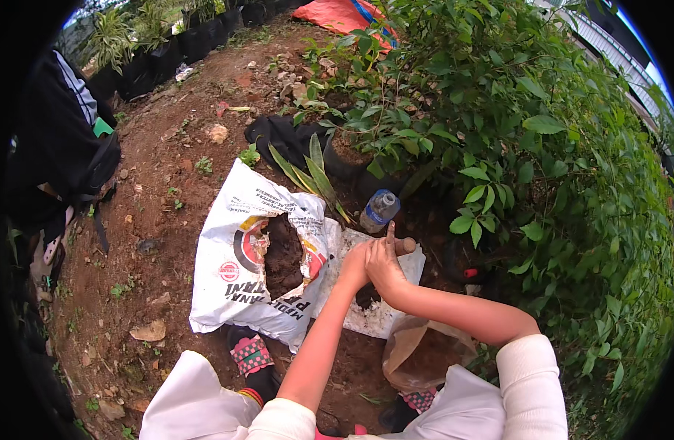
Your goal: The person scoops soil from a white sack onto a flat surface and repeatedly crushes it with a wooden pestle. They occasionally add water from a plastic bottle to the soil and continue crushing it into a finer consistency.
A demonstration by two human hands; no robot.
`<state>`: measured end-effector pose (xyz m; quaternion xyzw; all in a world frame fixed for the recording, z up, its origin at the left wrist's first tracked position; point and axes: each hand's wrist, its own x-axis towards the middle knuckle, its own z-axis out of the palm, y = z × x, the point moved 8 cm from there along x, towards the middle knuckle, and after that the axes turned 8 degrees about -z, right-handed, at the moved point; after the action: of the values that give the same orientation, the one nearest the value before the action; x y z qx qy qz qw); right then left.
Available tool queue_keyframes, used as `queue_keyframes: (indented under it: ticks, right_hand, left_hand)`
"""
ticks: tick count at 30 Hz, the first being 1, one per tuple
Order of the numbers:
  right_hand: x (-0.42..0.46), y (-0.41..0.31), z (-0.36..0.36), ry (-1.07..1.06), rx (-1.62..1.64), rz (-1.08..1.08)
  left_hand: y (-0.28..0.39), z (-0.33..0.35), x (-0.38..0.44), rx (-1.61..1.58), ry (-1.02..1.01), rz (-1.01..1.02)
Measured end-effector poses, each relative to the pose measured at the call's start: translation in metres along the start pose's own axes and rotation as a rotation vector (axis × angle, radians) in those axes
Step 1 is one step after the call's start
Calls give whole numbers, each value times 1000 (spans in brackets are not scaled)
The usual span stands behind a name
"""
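Observation:
My left hand point(356, 265) and my right hand point(386, 267) are pressed together, the right partly over the left. Both close around a brown round-ended handle point(406, 246), whose end sticks out on the right; its other end is hidden. One finger of my right hand points up. Below them lies a flat, soil-stained white sack point(408, 270) with a dark opening. Left of my hands, a full white printed sack point(218, 236) has a torn hole showing dark soil point(283, 256). A translucent brownish plastic bag point(405, 352) stands nearer me, mouth open.
An uncapped plastic bottle point(380, 209) stands just beyond my hands. Cut snake plant leaves point(315, 176) lie behind the sacks, near a dark plant pot point(345, 154). Dense leafy shrubs point(535, 165) crowd the right side. A person in dark clothing point(56, 143) is at far left.

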<state>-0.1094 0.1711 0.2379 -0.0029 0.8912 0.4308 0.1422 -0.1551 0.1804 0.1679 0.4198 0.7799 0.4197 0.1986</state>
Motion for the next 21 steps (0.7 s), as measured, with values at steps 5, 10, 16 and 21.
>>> queue_keyframes:
  ticks: [5, 10, 16, 21]
  right_hand:
    - [-20, -15, 51, 132, 266, -204]
    - [-19, 47, 9, 22, 519, -112]
    - [4, 69, -50, 225, 602, -29]
    - [35, 47, -77, 281, 597, -37]
  left_hand:
    - [-15, -40, -26, 255, -43, -160]
    - [-86, -150, -75, 547, 564, -394]
    - [-156, -197, -121, 449, 792, -607]
    - [-177, -185, -125, 258, 893, -642]
